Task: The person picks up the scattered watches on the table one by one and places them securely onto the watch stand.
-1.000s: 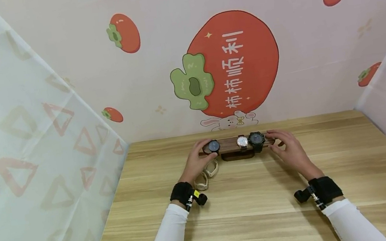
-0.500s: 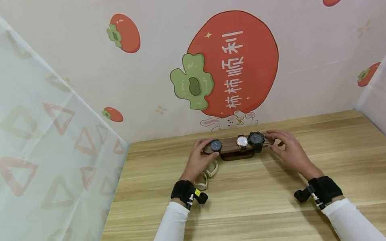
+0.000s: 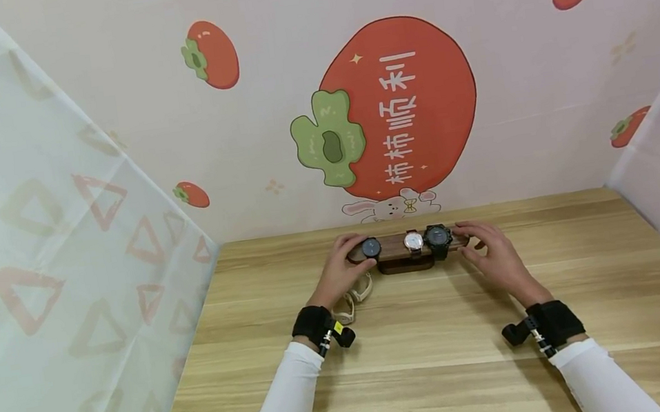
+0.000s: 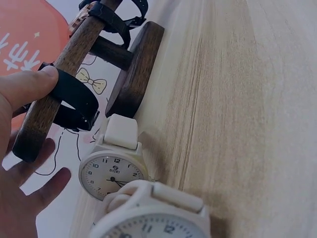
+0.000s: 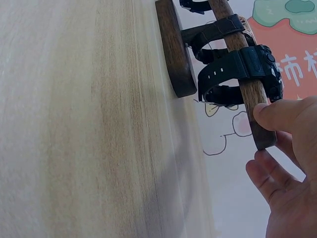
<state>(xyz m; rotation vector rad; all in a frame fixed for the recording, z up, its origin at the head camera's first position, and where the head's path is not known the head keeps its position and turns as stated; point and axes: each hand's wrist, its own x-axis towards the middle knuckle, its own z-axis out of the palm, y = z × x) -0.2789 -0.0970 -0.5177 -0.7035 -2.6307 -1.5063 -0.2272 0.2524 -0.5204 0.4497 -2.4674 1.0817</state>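
Observation:
A dark wooden watch stand [image 3: 394,246] holds three watches on its raised bar. My left hand [image 3: 339,273] pinches the black watch [image 3: 371,248] near the bar's left end, thumb on its strap [image 4: 74,94]. A white-faced watch [image 3: 413,241] sits right of the middle, close beside a chunky black watch [image 3: 438,236]. My right hand [image 3: 500,263] grips the bar's right end, its thumb [image 5: 277,114] on the near edge. Two cream watches, one nearer the stand [image 4: 113,171] and one nearer my wrist [image 4: 158,223], stand on the table below my left hand.
The stand's base [image 5: 178,54] rests on a wood-grain table [image 3: 432,366] near its back edge. Behind it rises a wall covering [image 3: 257,125] printed with persimmons. Patterned side panels [image 3: 101,320] flank the table.
The black watch has slid a little to the right along the bar, with my left hand following it. My right hand stays at the bar's right end.

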